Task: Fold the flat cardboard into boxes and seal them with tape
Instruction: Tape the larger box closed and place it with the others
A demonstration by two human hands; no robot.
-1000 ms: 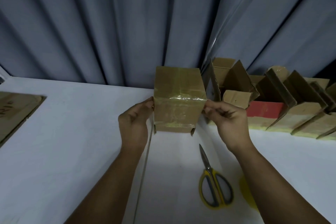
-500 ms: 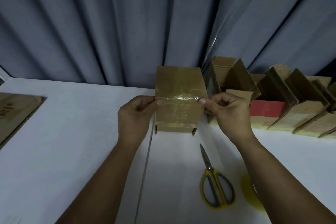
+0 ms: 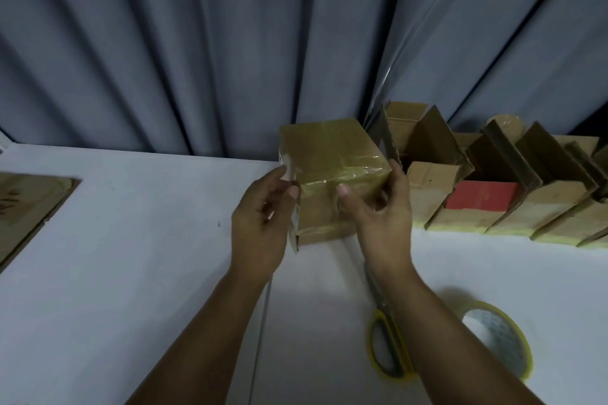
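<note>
While beside open boxes (image 3: 493,181), left hand (image 3: 260,223) and right hand (image 3: 378,217) grip the taped box (image 3: 332,154).

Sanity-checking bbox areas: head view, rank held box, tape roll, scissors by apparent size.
1. held box, largest.
2/3. tape roll and scissors: similar extent, both partly hidden by the right forearm, so unranked. Both also lie nearer the camera than the box.

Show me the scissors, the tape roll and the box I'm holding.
scissors (image 3: 370,344): head view, on the yellow handle loop.
tape roll (image 3: 503,355): head view, on the pale inner wall of the ring.
box (image 3: 329,154): head view, on the taped top face.
</note>
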